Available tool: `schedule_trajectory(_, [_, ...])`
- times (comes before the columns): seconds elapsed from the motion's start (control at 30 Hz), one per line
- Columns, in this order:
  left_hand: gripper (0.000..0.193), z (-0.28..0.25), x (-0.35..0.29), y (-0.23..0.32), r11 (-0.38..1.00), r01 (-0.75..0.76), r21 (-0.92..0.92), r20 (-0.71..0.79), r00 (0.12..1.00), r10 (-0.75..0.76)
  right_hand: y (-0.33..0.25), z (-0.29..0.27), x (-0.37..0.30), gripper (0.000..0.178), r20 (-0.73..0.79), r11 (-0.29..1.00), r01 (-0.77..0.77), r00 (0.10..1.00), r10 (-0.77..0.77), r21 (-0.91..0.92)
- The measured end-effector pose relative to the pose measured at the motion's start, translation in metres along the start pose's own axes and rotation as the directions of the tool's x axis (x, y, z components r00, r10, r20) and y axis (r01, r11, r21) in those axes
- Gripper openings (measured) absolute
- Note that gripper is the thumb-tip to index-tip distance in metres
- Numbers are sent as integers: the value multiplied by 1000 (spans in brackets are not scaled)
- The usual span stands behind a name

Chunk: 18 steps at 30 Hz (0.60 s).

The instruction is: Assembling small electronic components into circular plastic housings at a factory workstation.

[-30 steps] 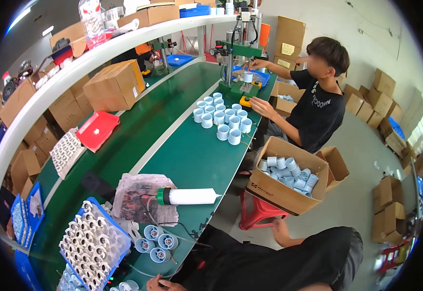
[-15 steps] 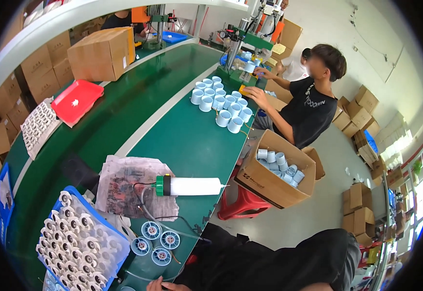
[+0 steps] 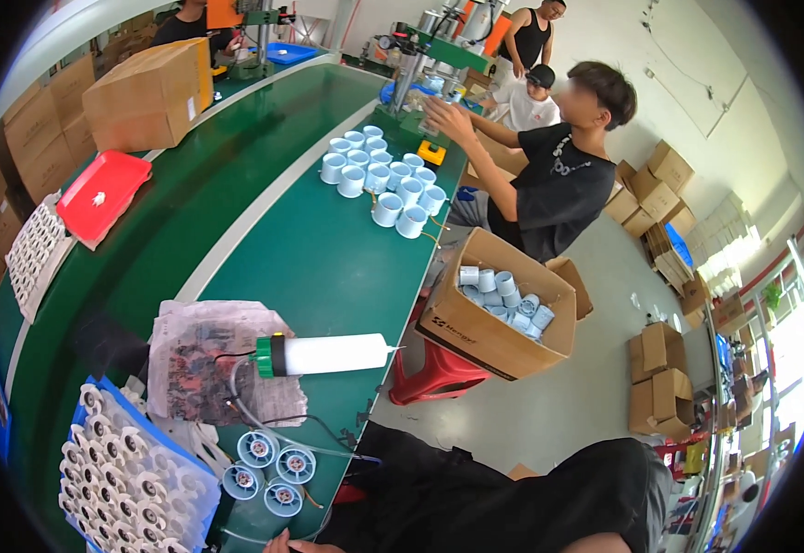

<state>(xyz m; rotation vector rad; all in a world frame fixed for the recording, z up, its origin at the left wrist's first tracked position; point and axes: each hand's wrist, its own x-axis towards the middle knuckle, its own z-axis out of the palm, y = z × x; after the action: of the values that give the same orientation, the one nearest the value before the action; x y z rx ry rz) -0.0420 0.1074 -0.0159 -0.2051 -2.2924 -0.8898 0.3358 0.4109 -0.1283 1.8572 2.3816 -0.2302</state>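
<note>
At the lower edge, part of my left hand (image 3: 291, 543) shows, its fingers bent together; the frame cuts off whatever they hold. My right hand is out of view. Just above the fingers stand several light-blue round motor housings (image 3: 283, 497), their spoked insides facing up. A clear hose runs past them to a white dispensing syringe (image 3: 337, 355) with a green cap and thin needle tip, lying across the green table (image 3: 319, 286). To the left, a blue tray (image 3: 197, 502) holds rows of white fan impellers (image 3: 112, 470) on a plastic sheet.
Stained paper (image 3: 222, 359) lies under the syringe's capped end. Light-blue cups (image 3: 379, 175) stand grouped farther back, beside a co-worker (image 3: 559, 184) at a green press. A carton (image 3: 503, 341) of cups rests on a red stool (image 3: 434, 373). A red tray (image 3: 107, 194) lies far left.
The view has turned a little, so everything sits further left. The co-worker's hands have risen in front of the press. Another person in black shows behind. My visible hand stays low.
</note>
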Motion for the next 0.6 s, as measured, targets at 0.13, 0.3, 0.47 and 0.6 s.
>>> schedule_trajectory(0.13, [27, 4, -4, -5, 996, -50, 69, -61, 997, 54, 13, -4, 4, 14, 34, 999, -34, 999, 35, -21])
schedule_trajectory(0.3, [29, 15, -2, 6, 988, 4, 157, -159, 987, 21, 21, -9, 26, 14, 84, 998, -42, 995, 47, -52])
schedule_trajectory(0.47, [30, 19, -6, 9, 970, 28, 241, -177, 984, 15, 25, -21, 56, 15, 125, 996, -13, 992, 24, -85])
schedule_trajectory(0.6, [31, 24, -5, 11, 968, 35, 248, -205, 979, 17, 24, -24, 62, 16, 145, 995, -12, 989, 25, -94])
